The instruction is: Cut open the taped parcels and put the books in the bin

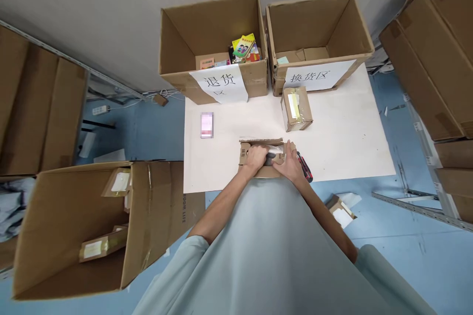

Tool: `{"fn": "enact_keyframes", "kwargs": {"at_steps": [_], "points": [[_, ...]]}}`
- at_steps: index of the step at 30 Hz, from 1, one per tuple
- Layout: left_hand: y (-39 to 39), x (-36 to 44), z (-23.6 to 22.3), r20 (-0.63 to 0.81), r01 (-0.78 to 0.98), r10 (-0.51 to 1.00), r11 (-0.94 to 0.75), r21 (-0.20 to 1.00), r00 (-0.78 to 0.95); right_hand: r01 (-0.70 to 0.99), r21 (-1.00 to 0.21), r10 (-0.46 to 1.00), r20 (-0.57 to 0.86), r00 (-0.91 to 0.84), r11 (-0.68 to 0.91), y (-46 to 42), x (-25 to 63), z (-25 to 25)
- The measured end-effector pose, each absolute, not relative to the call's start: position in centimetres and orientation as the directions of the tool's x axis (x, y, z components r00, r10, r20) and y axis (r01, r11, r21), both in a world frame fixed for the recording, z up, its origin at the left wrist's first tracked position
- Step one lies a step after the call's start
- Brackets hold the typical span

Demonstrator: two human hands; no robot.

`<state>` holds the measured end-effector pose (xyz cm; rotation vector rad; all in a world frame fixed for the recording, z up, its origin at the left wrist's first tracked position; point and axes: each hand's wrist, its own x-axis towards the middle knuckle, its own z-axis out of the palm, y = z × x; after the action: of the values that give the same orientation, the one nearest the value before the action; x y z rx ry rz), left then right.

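Note:
A small opened cardboard box (pixel 267 173) lies at the near edge of the white table, against my front. My left hand (pixel 257 156) reaches into it from the left with curled fingers; what they grip is hidden. Clear plastic wrap (pixel 275 149) and something dark show inside the box beside those fingers. My right hand (pixel 291 165) holds the box's right end, thumb over the opening and fingers along the side. A red and black box cutter (pixel 305 167) lies just right of that hand.
Two large labelled cartons, the left carton (pixel 177 80) with booklets and the right carton (pixel 276 78), stand at the table's back. A taped parcel (pixel 297 110) sits before them. A phone (pixel 207 125) lies left. A big carton (pixel 138 226) with parcels stands on the left; a torn box (pixel 340 210) lies on the floor.

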<state>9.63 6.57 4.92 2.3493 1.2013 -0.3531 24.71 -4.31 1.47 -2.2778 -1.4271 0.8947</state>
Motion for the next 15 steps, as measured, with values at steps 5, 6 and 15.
{"fn": "enact_keyframes", "kwargs": {"at_steps": [5,6,15], "points": [[6.3,9.0,5.7,-0.392,0.816,0.716,-0.491,0.307,0.578,0.716,-0.544,0.899,-0.286,0.332,-0.437,-5.0,24.7,1.6],[6.4,8.8,6.0,-0.386,0.818,0.722,-0.486,0.307,0.574,0.718,-0.551,0.905,-0.272,0.327,-0.425,-5.3,25.1,1.4],[6.7,6.7,9.3,-0.33,0.822,0.772,-0.411,0.393,0.544,0.653,-0.699,0.956,-0.184,0.227,-0.29,-6.1,28.4,-1.9]]}}
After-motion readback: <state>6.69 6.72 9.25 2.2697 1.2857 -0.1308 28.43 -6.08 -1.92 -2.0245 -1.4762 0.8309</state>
